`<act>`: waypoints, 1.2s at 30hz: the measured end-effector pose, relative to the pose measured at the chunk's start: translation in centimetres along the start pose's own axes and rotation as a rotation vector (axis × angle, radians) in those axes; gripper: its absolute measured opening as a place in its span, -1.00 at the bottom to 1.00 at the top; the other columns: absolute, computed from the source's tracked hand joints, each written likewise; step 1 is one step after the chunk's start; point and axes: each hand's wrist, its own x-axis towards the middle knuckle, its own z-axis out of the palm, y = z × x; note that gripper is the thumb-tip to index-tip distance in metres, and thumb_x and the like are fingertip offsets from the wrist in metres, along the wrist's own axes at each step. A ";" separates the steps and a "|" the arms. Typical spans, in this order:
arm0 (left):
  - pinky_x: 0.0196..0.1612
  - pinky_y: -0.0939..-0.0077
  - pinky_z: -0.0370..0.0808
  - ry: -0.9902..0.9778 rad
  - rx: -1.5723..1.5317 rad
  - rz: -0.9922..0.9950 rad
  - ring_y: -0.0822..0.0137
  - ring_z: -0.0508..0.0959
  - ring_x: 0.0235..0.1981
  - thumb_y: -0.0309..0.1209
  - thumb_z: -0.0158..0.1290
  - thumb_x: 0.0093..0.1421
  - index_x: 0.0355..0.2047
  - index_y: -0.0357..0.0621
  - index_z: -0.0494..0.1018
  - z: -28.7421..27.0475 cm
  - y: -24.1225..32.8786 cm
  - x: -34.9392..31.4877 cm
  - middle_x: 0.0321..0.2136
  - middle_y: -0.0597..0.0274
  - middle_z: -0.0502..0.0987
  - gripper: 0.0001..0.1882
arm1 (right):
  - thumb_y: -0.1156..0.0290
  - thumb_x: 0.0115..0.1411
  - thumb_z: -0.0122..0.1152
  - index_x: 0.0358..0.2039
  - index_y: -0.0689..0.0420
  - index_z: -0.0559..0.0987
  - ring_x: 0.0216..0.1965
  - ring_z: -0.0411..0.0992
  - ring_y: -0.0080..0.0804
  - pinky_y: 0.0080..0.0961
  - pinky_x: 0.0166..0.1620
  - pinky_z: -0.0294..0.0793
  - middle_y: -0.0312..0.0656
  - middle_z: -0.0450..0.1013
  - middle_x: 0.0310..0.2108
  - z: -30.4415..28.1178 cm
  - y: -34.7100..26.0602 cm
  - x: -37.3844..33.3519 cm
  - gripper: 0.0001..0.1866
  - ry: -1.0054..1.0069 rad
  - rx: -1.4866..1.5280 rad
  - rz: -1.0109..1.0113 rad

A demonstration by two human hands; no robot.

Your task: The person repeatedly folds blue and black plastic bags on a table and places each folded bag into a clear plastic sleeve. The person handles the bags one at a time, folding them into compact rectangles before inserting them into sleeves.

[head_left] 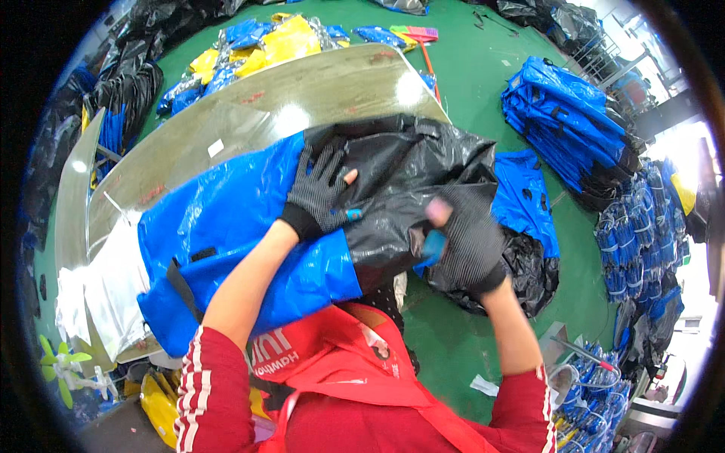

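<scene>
A large blue-and-black bag of shiny coated fabric, with its blue part point(226, 200) to the left and its black part point(408, 162) to the right, lies flattened across the table before me. My left hand point(321, 189), in a dark ribbed glove, rests on it with fingers spread, near where blue meets black. My right hand point(468, 238), gloved alike, is over the black end at the table's right side. Motion blurs its fingers, and whether they grip the fabric does not show. Both gloves leave some fingertips bare, with a bit of blue near them.
The glossy table point(332, 83) curves away behind the bag. White cloth point(106, 294) hangs over its left end. Another blue-and-black bag point(525, 196) lies low at right. Beyond stand a blue stack point(566, 121), tied bundles point(634, 234) and yellow-and-blue packages point(291, 41). A small green-bladed fan point(64, 362) is at lower left.
</scene>
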 end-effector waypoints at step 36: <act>0.18 0.25 0.26 0.950 -1.228 -1.102 0.17 0.35 0.07 -0.24 -0.09 0.35 0.21 -0.20 0.17 -5.7 -1.9 -44.6 0.11 -0.02 0.31 -0.51 | -0.24 -0.03 0.16 -0.41 0.14 0.63 -0.31 0.49 0.10 -0.14 -0.22 0.45 0.13 0.51 -0.38 11.6 5.2 18.9 -0.39 -0.546 -0.083 0.142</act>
